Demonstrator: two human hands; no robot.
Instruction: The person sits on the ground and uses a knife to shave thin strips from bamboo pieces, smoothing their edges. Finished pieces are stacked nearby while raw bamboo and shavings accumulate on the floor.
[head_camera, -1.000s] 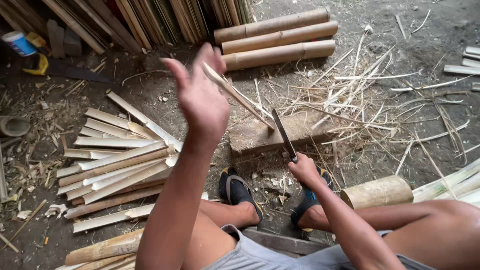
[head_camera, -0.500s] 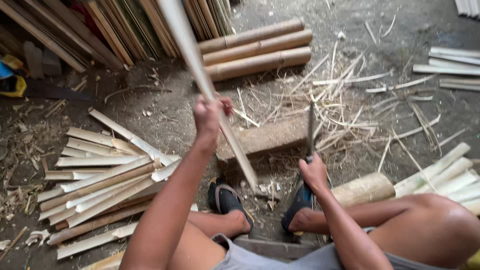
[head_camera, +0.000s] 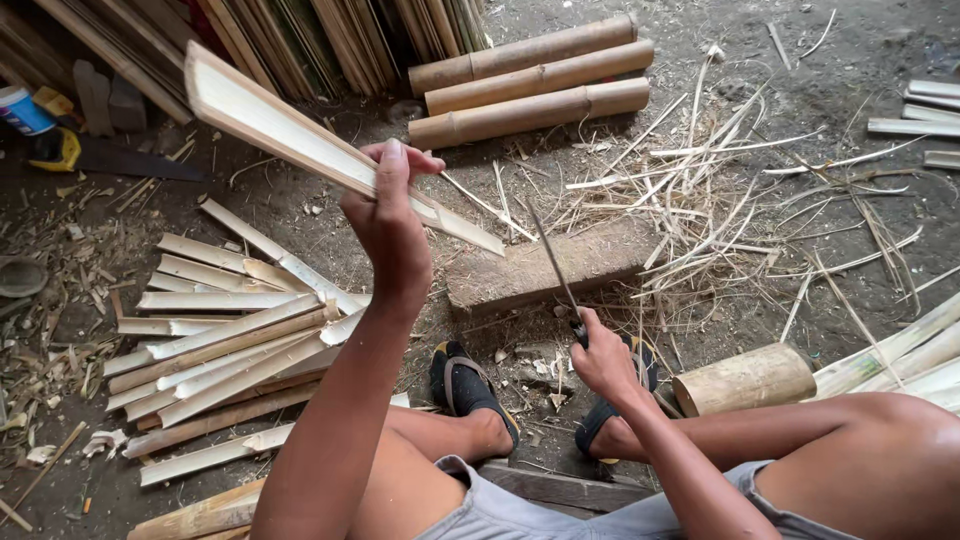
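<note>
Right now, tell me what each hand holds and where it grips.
The left hand grips a split bamboo slat near its middle, raised and slanted. The right hand holds a knife by its handle, blade pointing away.

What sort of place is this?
Probably a bamboo-splitting work area on a dirt floor: whole bamboo poles, a pile of split slats, and shavings around a wooden block.
</note>
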